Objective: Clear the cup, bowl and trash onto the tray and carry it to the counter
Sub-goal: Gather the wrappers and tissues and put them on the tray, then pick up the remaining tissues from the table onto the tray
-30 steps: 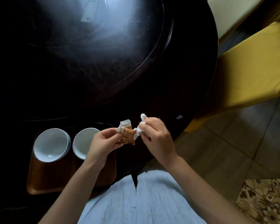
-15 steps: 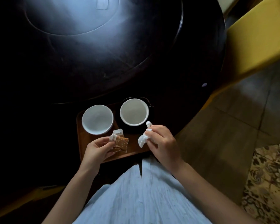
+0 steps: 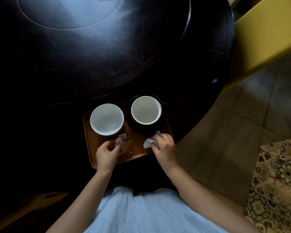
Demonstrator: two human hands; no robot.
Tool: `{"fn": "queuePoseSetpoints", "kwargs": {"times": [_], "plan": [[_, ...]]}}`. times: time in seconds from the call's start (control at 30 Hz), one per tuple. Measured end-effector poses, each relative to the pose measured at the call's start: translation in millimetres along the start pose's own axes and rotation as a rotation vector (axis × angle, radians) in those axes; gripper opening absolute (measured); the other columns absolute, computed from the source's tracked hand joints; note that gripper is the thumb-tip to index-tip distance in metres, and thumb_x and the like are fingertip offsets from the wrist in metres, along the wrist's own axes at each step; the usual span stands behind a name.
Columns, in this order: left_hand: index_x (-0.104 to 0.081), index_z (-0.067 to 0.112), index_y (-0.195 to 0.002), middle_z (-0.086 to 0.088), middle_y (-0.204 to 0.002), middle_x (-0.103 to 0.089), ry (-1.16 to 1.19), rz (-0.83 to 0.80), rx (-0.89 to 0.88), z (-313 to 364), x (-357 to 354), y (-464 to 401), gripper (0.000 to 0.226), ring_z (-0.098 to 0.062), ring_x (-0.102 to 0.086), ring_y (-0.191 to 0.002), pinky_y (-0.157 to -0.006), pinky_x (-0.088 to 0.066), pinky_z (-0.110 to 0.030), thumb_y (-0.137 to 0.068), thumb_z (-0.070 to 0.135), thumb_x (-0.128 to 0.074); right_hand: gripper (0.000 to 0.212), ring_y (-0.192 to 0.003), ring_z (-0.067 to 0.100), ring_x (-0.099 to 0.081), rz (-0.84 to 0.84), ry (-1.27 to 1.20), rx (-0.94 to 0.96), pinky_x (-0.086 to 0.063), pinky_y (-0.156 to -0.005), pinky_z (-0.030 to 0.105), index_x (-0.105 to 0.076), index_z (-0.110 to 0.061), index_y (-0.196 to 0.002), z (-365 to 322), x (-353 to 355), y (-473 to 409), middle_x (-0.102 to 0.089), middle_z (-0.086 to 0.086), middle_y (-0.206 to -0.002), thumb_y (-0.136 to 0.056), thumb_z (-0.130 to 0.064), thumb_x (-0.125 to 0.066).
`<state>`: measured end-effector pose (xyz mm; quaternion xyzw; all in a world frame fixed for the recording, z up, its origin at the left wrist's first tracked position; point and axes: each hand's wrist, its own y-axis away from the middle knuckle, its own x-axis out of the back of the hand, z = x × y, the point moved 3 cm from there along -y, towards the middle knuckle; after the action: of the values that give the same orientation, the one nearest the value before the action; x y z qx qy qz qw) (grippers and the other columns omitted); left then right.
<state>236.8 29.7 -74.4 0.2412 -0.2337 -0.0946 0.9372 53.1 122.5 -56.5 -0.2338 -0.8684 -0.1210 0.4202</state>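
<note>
Trash in my left hand: a small orange-brown snack wrapper with white torn ends (image 3: 126,145), thin, crinkly and nearly weightless; it sits low over the near part of the tray, and I cannot tell if it already touches.
Trash in my right hand: a crumpled white scrap of paper (image 3: 148,144), soft and light, over the tray's near right corner.
Left hand (image 3: 107,154): fingertips pinch the wrapper's white end, palm over the tray's near edge.
Right hand (image 3: 164,148): fingers curled around the paper scrap, pinching it at the tips.
Tray: a rectangular brown wooden tray (image 3: 91,148), stiff, at the near edge of the table just in front of me; I judge it best taken by both short sides and kept level.
Bowl: a round white ceramic bowl (image 3: 107,119) on the tray's far left, just beyond my left hand; breakable and likely to slide.
Cup: a white-lined cup with a dark outside (image 3: 146,109) on a black saucer (image 3: 141,129) at the far right, just beyond my right hand; fragile too, and top-heavy on the saucer.
Table: a round, dark, glossy wooden table (image 3: 107,64).
Beyond: a yellow cushioned chair (image 3: 267,31) and the tiled floor (image 3: 233,140) to my right.
</note>
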Motion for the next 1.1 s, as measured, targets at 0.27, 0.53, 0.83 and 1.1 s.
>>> {"fn": "queuePoseSetpoints", "kwargs": {"times": [0.27,0.53,0.83,1.1], "plan": [[-0.049,0.004,-0.129,-0.018,-0.127,-0.052,-0.355,0.1,-0.326,6,-4,31,0.046,-0.028,-0.046,-0.122,-0.1,-0.034,-0.03,-0.086,0.014,-0.061,0.038,-0.122,0.034,-0.048,-0.096,0.049,0.061,-0.046,-0.099,0.044,-0.057,-0.006,-0.121,-5,-7,12,-0.057,0.019,-0.126,-0.084,-0.011,-0.063],[-0.028,0.025,-0.144,-0.011,-0.154,-0.022,-0.981,-0.256,-0.712,-15,-29,47,0.063,-0.029,-0.015,-0.142,-0.109,-0.021,-0.055,-0.091,0.057,-0.015,0.054,-0.132,0.025,-0.042,-0.157,0.32,0.117,-0.036,-0.106,0.05,-0.041,-0.011,-0.137,20,10,39,-0.054,0.007,-0.136,-0.087,-0.025,-0.059],[-0.027,0.027,-0.144,-0.01,-0.154,-0.021,-1.105,-0.268,-0.674,-25,-32,40,0.067,-0.022,-0.006,-0.142,-0.106,-0.023,-0.06,-0.089,0.061,-0.011,0.048,-0.119,0.029,-0.054,-0.005,0.344,0.091,-0.043,-0.099,0.051,-0.057,-0.012,-0.122,19,15,41,-0.062,0.012,-0.125,-0.079,-0.028,-0.07],[-0.03,0.027,-0.143,-0.009,-0.154,-0.02,-1.102,-0.25,-0.687,-25,-32,40,0.066,-0.025,-0.013,-0.143,-0.106,-0.025,-0.06,-0.087,0.06,-0.025,0.015,-0.087,0.017,-0.065,0.057,0.707,0.505,-0.03,-0.086,0.037,-0.071,-0.024,-0.088,-30,0,11,-0.071,-0.005,-0.083,-0.075,-0.021,-0.065]]}}
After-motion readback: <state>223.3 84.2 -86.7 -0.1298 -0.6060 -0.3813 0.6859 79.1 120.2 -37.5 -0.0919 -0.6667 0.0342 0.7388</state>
